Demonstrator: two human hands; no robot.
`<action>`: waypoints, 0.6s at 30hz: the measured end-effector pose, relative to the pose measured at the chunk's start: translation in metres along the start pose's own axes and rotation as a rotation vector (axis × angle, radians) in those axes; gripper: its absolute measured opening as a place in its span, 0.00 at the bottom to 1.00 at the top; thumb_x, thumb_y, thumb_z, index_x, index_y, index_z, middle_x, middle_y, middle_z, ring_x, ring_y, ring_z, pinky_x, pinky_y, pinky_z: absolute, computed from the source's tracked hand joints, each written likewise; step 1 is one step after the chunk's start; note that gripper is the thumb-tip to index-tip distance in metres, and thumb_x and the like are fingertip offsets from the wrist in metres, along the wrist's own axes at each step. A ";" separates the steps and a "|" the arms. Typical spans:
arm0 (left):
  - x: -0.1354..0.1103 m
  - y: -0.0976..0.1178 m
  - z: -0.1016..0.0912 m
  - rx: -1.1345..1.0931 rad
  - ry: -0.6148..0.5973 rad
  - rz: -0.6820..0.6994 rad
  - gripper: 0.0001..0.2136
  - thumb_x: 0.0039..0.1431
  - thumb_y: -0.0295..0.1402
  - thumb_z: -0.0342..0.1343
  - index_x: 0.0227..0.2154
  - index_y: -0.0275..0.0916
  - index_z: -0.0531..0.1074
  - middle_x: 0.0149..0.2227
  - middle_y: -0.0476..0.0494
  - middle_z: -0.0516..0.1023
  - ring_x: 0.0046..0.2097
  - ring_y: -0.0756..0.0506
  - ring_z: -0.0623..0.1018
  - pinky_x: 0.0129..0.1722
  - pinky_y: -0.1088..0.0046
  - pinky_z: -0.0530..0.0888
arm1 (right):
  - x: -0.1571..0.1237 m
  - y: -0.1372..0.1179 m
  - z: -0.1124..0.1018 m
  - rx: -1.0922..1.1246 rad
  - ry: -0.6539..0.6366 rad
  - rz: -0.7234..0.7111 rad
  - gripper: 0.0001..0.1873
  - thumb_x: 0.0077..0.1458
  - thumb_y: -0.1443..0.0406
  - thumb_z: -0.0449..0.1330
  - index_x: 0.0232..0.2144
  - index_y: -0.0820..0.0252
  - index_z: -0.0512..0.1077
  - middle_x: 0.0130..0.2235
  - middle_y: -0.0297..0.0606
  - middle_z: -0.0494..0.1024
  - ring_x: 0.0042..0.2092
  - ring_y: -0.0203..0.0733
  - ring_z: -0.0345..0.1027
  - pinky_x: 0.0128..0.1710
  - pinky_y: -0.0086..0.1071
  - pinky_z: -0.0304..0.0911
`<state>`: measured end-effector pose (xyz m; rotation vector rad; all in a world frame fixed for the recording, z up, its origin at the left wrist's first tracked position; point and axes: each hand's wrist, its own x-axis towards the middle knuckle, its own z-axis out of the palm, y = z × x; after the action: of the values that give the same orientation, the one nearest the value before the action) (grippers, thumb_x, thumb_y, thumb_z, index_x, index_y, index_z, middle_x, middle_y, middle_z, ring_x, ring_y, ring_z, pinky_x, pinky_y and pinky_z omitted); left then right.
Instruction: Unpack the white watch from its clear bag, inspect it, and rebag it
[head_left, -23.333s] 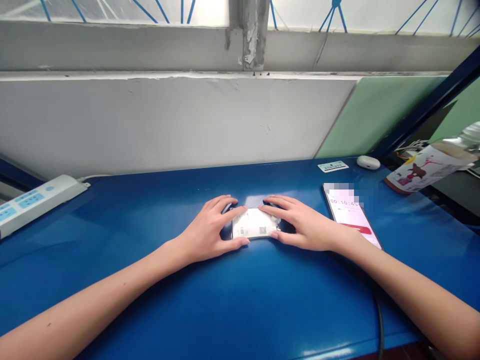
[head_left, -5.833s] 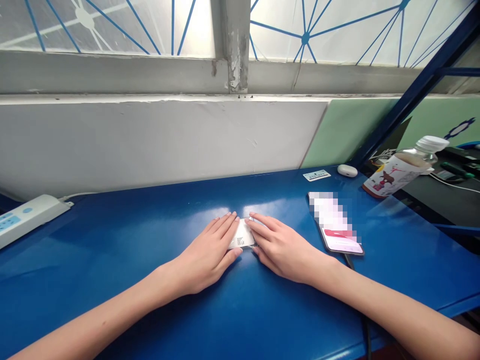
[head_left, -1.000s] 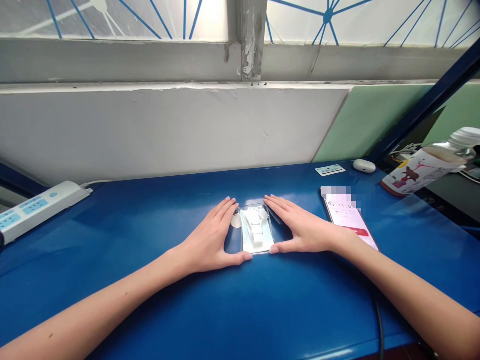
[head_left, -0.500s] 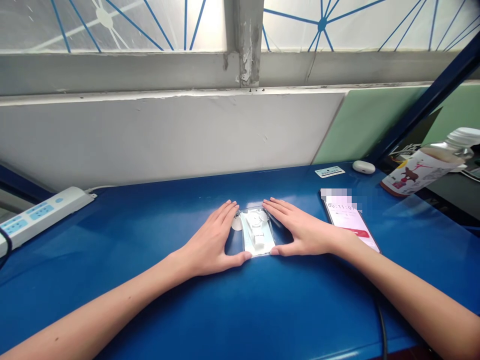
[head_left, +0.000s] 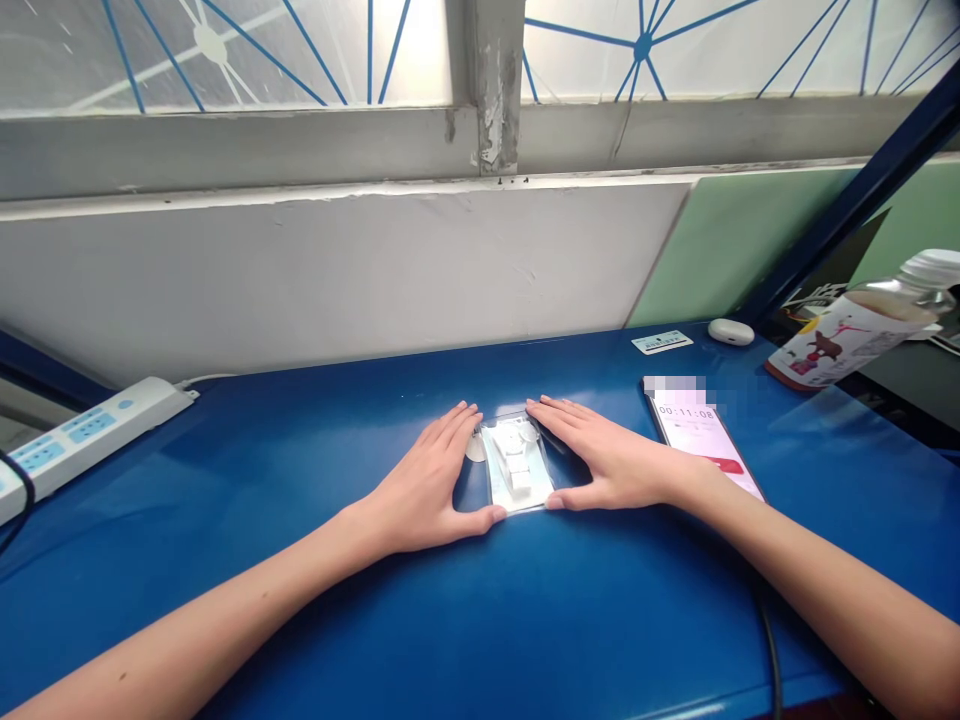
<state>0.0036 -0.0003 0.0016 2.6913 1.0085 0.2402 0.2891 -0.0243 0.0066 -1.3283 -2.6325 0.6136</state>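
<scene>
A small clear plastic packet (head_left: pixel 519 468) lies flat on the blue table (head_left: pixel 360 630), with a white strap-shaped piece and a pale card showing through it. My left hand (head_left: pixel 431 480) rests along its left side, fingers stretched forward and thumb at the packet's near left corner. On the right, my right hand (head_left: pixel 596 455) mirrors this, its thumb touching the near right corner and its fingertips by the far right corner. Beside the left fingertips sits a round whitish disc (head_left: pixel 475 448), partly covered. Something dark lies partly hidden under the right fingers; I cannot make it out.
A phone (head_left: pixel 701 430) showing a timer lies beyond my right wrist. Farther back are a card (head_left: pixel 662 342), a white earbud case (head_left: pixel 730 332) and a tilted drink bottle (head_left: pixel 840 335). A power strip (head_left: pixel 97 430) stands at the left; a black cable (head_left: pixel 770 640) hangs at the right.
Both hands and the packet hold their places. The whole view has shifted very slightly, and the phone's timer has moved on by a second.
</scene>
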 end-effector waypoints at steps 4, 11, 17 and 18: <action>0.000 0.000 0.000 -0.023 0.011 0.000 0.47 0.55 0.54 0.58 0.67 0.28 0.48 0.69 0.22 0.50 0.70 0.29 0.50 0.65 0.46 0.59 | -0.002 0.004 -0.001 0.008 0.035 -0.042 0.58 0.52 0.40 0.60 0.71 0.65 0.42 0.71 0.52 0.46 0.71 0.60 0.39 0.67 0.54 0.46; 0.000 0.001 -0.001 -0.012 -0.001 -0.009 0.46 0.56 0.52 0.57 0.67 0.26 0.46 0.69 0.21 0.51 0.70 0.29 0.50 0.65 0.45 0.59 | -0.001 0.005 0.003 -0.015 0.078 -0.094 0.55 0.54 0.42 0.60 0.71 0.62 0.40 0.72 0.50 0.44 0.71 0.59 0.39 0.67 0.55 0.45; -0.001 0.000 0.001 0.012 0.009 0.017 0.45 0.59 0.51 0.55 0.69 0.28 0.42 0.70 0.23 0.47 0.70 0.30 0.50 0.65 0.47 0.58 | 0.000 0.003 0.003 -0.029 0.088 -0.113 0.53 0.56 0.44 0.59 0.71 0.60 0.39 0.72 0.48 0.46 0.71 0.57 0.39 0.68 0.54 0.44; -0.001 0.000 0.001 0.008 0.016 0.019 0.45 0.60 0.50 0.55 0.69 0.29 0.41 0.70 0.24 0.47 0.70 0.30 0.50 0.66 0.47 0.57 | -0.001 0.003 0.003 -0.032 0.093 -0.111 0.53 0.56 0.44 0.59 0.71 0.60 0.39 0.71 0.48 0.46 0.71 0.57 0.39 0.67 0.54 0.45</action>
<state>0.0026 -0.0013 0.0001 2.7113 0.9902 0.2629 0.2912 -0.0238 0.0027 -1.1785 -2.6295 0.4848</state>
